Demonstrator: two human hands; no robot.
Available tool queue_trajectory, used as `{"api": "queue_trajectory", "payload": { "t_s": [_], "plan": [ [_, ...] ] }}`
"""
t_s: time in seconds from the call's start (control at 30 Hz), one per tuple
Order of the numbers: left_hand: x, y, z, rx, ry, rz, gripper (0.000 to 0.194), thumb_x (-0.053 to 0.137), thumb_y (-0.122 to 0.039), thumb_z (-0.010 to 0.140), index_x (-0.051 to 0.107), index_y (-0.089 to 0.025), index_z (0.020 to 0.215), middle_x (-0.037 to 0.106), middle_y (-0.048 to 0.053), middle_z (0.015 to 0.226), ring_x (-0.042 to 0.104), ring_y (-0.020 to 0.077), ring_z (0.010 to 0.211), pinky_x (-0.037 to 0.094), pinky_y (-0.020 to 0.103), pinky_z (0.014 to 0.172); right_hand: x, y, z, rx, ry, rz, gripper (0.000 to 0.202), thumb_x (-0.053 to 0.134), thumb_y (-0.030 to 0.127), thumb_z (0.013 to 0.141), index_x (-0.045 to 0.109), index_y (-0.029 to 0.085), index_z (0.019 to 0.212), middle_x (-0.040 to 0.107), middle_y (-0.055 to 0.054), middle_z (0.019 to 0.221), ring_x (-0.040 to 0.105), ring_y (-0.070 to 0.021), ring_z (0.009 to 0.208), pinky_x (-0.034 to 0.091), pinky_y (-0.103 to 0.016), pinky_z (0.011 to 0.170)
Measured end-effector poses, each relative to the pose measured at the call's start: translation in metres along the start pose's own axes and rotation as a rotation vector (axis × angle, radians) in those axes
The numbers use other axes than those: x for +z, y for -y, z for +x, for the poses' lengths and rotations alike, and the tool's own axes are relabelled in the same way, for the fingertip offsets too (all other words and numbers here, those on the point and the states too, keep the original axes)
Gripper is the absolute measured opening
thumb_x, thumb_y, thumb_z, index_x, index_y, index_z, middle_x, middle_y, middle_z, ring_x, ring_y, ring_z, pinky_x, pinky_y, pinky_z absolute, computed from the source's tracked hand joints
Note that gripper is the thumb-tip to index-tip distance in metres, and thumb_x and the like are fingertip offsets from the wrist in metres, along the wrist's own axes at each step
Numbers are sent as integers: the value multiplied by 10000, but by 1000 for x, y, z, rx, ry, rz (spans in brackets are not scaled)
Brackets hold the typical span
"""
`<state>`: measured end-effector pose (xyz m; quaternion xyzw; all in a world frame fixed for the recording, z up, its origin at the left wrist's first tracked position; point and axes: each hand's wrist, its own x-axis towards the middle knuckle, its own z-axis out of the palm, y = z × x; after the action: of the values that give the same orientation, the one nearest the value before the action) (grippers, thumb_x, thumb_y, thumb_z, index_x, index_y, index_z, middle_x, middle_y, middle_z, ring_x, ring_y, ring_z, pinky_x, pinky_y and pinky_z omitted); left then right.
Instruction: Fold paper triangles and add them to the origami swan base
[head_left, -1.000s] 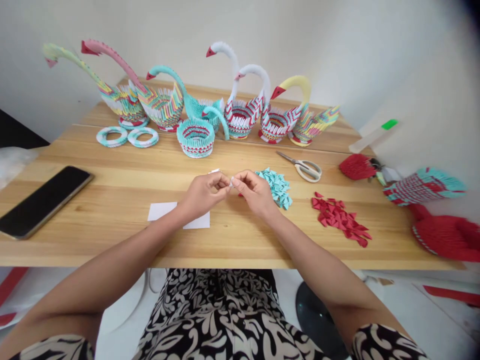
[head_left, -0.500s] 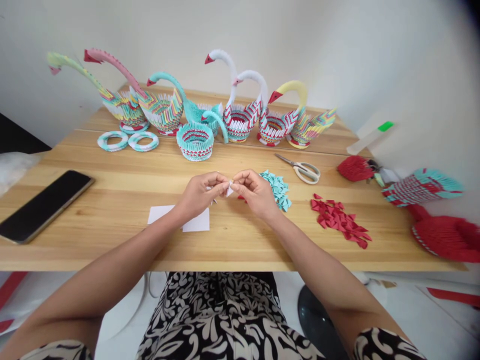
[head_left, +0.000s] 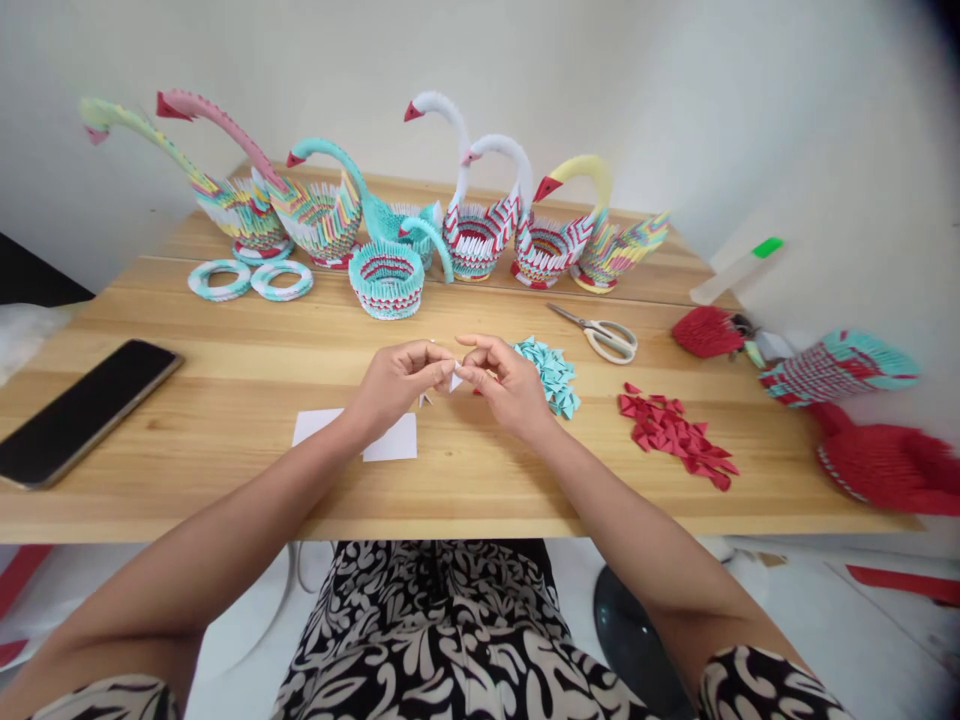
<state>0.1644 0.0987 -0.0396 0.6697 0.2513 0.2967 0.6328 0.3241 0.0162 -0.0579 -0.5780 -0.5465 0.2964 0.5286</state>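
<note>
Between my two hands, just above the table, is a small folded piece of white paper. My left hand pinches it from the left with thumb and fingertips. From the other side, my right hand pinches it too, its index finger lifted a little. White paper sheets lie under my left wrist, partly covered by the forearm. Beside my right hand is a pile of turquoise folded paper pieces. Farther right lies a pile of red folded paper pieces.
Several folded-paper swans line the back, with a turquoise paper basket before them and two paper rings at left. A phone lies left, scissors behind the piles. A red paper model stands at the right edge.
My right index finger has lifted away from the folded white paper, while both hands keep hold of it. The whole view has shifted slightly.
</note>
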Motion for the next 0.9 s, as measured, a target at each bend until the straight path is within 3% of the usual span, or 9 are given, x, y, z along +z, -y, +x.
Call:
{"api": "queue_trajectory", "payload": {
  "t_s": [0.13,0.33,0.53,0.77,0.9],
  "plan": [
    [0,3,2,-28,-25,-14,283,718,-426,764,683,-159,852,627,4,720,553,116,669,437,230,616,1,-1,1,8,-79,3,295,660,379,845,691,214,1088,698,-17,876,636,-146,793,495,-257,668],
    [2,7,2,-132,51,-45,307,784,-423,677,648,-152,728,614,-7,602,547,110,556,418,240,568,2,1,0,-18,-91,-7,167,660,349,845,711,193,880,718,-34,894,652,-166,853,523,-280,732],
    [-2,3,2,-168,21,-128,297,783,-415,692,663,-143,688,665,21,668,568,107,552,417,248,573,0,0,-1,-79,-45,-45,198,648,368,872,709,204,965,713,-39,937,648,-155,846,521,-286,754],
    [-1,5,3,-243,54,-317,267,808,-370,683,672,-144,724,664,19,690,581,105,575,459,254,619,-4,0,0,-291,-72,-220,115,627,291,899,723,247,946,704,-31,890,632,-169,837,508,-338,799],
    [-1,6,2,-182,48,-263,250,808,-357,700,698,-143,771,688,31,738,601,113,618,469,256,642,-3,1,-1,-206,-78,-179,165,642,344,891,703,230,992,697,-39,899,630,-157,798,512,-306,736]
  ]
}}
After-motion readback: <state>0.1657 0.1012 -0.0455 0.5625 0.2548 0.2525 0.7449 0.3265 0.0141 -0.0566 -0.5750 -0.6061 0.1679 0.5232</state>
